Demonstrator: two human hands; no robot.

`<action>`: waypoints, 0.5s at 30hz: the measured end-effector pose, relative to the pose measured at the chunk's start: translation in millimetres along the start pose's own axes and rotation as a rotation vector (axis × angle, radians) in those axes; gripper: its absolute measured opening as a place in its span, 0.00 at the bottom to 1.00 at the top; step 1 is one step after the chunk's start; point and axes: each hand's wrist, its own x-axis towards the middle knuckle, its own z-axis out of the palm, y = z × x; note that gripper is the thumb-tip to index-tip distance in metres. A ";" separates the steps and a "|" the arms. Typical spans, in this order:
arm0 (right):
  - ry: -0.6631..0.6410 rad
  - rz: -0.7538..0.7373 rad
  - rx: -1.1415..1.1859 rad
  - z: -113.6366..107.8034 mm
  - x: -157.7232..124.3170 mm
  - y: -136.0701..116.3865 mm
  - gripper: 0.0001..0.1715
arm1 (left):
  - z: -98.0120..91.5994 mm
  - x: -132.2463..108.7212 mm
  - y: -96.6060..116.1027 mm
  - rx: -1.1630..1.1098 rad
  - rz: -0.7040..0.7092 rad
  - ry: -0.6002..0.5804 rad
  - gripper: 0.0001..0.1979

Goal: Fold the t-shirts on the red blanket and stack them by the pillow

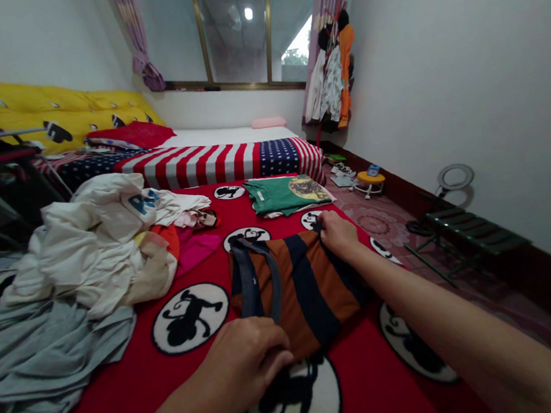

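Observation:
A brown and navy striped shirt (300, 283) lies folded on the red blanket (140, 374) with monkey patterns, its grey-blue collar towards the left. My left hand (257, 351) pinches the near edge of the shirt by the collar. On the far side, my right hand (337, 231) grips the shirt's edge, fingers closed on the cloth. Beyond the shirt sits a folded green T-shirt (284, 194) with a yellow print, on top of other folded cloth.
A loose heap of white clothes (96, 247) and grey cloth (38, 353) covers the left side. Behind stands a bed with a flag-patterned cover (206, 165). To the right on the floor are a dark slatted stool (477, 226) and a small yellow stool (370, 179).

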 end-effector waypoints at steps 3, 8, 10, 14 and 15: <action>0.006 -0.172 0.073 -12.8 -39.7 -29.9 0.11 | -3.5 2.3 -2.6 -0.035 0.026 0.141 0.07; -0.170 -0.537 0.162 -11.2 -132.6 -70.9 0.07 | -21.7 19.1 -15.6 -0.081 0.075 0.358 0.07; -0.156 -0.638 0.215 -3.7 -156.9 -80.1 0.08 | -28.6 34.7 -20.6 -0.095 0.118 0.375 0.08; -0.123 -0.712 0.301 13.2 -174.0 -88.3 0.08 | -30.0 73.3 -26.4 -0.079 0.255 0.243 0.14; -0.114 -0.711 0.325 16.4 -174.5 -88.8 0.09 | -27.7 81.6 -28.5 -0.046 0.268 0.181 0.17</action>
